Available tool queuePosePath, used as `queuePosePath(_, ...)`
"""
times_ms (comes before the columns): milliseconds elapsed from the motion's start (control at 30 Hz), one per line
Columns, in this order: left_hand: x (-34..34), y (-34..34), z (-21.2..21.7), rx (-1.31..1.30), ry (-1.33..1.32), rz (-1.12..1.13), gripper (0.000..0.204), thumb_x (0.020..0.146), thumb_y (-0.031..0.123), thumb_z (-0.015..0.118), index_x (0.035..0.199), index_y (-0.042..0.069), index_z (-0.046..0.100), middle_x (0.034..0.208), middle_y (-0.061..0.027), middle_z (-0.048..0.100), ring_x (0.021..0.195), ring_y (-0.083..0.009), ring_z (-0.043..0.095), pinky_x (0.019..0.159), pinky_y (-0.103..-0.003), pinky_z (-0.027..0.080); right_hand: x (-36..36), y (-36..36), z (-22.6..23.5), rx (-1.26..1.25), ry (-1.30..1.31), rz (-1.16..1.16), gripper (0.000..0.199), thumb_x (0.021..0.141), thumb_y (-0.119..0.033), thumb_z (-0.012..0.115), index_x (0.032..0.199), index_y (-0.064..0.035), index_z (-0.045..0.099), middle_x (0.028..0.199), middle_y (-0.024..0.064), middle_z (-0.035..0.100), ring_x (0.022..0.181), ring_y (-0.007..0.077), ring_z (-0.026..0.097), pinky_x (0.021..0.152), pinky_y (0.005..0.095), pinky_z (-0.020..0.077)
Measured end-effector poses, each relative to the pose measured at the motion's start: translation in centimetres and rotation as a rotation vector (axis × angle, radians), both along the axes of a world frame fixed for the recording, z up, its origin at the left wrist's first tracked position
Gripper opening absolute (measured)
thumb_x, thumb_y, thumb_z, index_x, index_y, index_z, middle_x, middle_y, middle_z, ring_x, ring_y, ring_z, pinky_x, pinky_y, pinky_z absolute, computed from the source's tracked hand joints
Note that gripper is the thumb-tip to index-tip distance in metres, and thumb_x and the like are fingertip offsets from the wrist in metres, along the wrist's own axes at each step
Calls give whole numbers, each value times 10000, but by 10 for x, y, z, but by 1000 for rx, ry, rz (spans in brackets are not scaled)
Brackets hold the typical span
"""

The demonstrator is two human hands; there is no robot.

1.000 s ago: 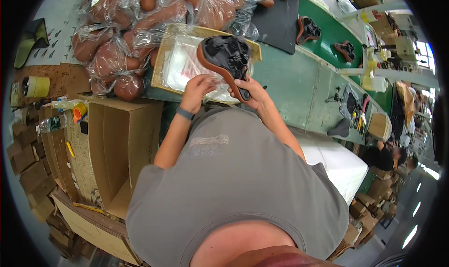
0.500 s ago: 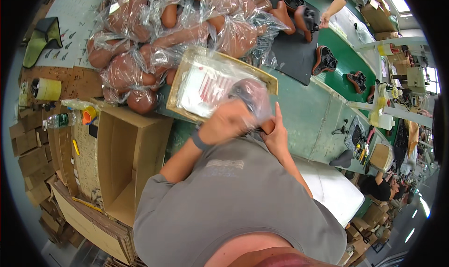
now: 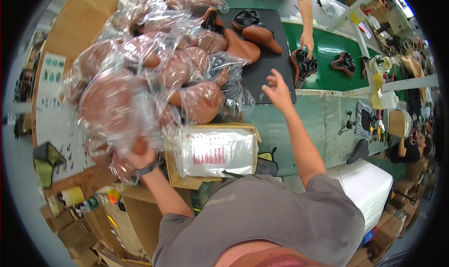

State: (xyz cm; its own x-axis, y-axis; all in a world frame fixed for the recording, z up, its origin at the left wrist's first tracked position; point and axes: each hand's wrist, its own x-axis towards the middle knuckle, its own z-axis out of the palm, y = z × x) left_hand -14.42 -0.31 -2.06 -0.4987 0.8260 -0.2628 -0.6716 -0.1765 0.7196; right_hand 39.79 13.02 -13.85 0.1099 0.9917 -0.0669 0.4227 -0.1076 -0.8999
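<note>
At the left, my left hand (image 3: 141, 158) is closed round the narrow nose of a brown bicycle saddle (image 3: 110, 101) in a clear plastic bag, blurred by motion. This saddle is over a heap of other bagged brown saddles (image 3: 203, 103). My right hand (image 3: 278, 91) reaches forward, empty, fingers apart, above the near edge of a black mat (image 3: 269, 84). Beyond it on the mat are unbagged brown saddles (image 3: 242, 48), some showing black undersides. Between my arms stands an open cardboard box (image 3: 170, 166) with a stack of clear plastic bags (image 3: 213, 150).
Another person's hand (image 3: 307, 42) touches an upturned saddle (image 3: 303, 67) on the green bench strip. A further saddle (image 3: 343, 63) lies beyond. Large cardboard boxes (image 3: 145, 206) stand at my left, a white-wrapped block (image 3: 365, 187) at my right. Hand tools (image 3: 380, 126) lie right.
The bagged saddle has gone from in front of my chest to the heap at left with my left hand. My right hand has left it and reached forward. The view has shifted.
</note>
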Motion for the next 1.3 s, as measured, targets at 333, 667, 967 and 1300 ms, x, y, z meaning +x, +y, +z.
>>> queuePosePath(333, -162, 89, -11, -863, 1783, 455, 657, 1041, 270, 621, 1566, -107, 504, 1594, -375, 527, 1447, -535, 523, 1228, -609, 405, 115, 268, -143, -166, -676, -229, 1316, 787, -306, 971, 1770, -7, 148, 1575, 295, 573, 1520, 434, 511, 1255, 486, 450)
queuePosePath(667, 246, 243, -28, -157, 1889, 51, 685, 975, 103, 774, 1605, -29, 540, 1645, -250, 555, 1553, -418, 498, 1301, -510, 388, 108, 170, -149, 136, -197, -104, 627, 940, -331, 804, 1404, 29, 582, 999, 290, 780, 919, 414, 803, 797, 534, 626)
queuePosePath(967, 449, 364, -254, 314, 2697, -768, 916, 931, 193, 801, 1739, 130, 374, 1751, -320, 382, 1610, -516, 400, 1261, -620, 419, 258, -32, -52, -751, 8, 483, 559, 962, -392, 824, 1331, 2, 679, 918, 158, 764, 810, 297, 750, 732, 447, 596)
queuePosePath(1300, 469, 263, -176, 946, 1992, -1319, 713, 861, 219, 773, 1535, 66, 599, 1563, -204, 620, 1462, -366, 604, 1179, -479, 514, 170, 392, -160, 197, -537, 44, 1029, 917, -234, 879, 1717, 41, 293, 1670, 308, 500, 1547, 476, 489, 1288, 498, 429)
